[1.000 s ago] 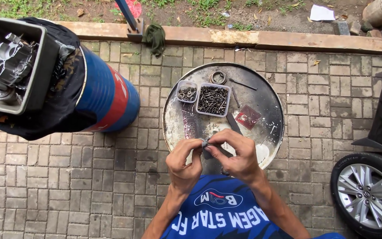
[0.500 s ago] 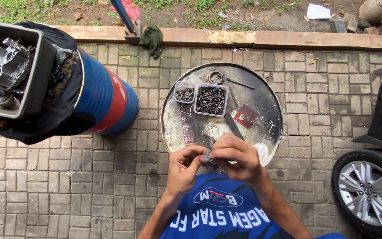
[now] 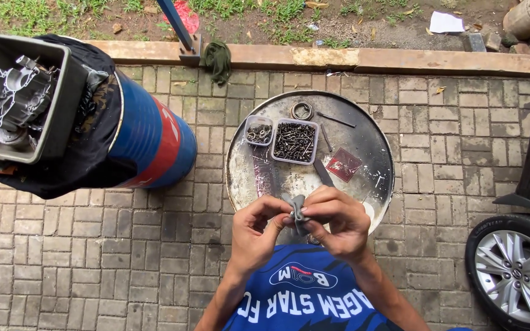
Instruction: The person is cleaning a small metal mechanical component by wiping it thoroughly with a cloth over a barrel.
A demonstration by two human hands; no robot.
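A brick-paved floor (image 3: 124,257) fills most of the view, edged at the far side by a low kerb (image 3: 363,59) with grass and dirt beyond. At the left lies a blue and red drum (image 3: 154,144) draped with black cloth, and on it sits a grey square tub (image 3: 53,98) holding metal engine covers (image 3: 13,101). At the right edge a car wheel (image 3: 516,270) with a silver rim shows, near the person. In the middle stands a round metal drum top serving as the surface (image 3: 372,144), worn and stained. On its far part sit a larger clear tray of dark screws (image 3: 294,141) and, just left of it, a smaller tray of bits (image 3: 259,132); a metal ring (image 3: 302,111) lies beyond them. A small red packet (image 3: 343,164) rests to the right, near a thin rod (image 3: 336,119).

Over the near edge of the surface, the left hand (image 3: 254,236) and the right hand (image 3: 337,222) are brought together, fingertips of both pinched on a small grey part (image 3: 297,208) held between them, above the blue shirt (image 3: 305,294).
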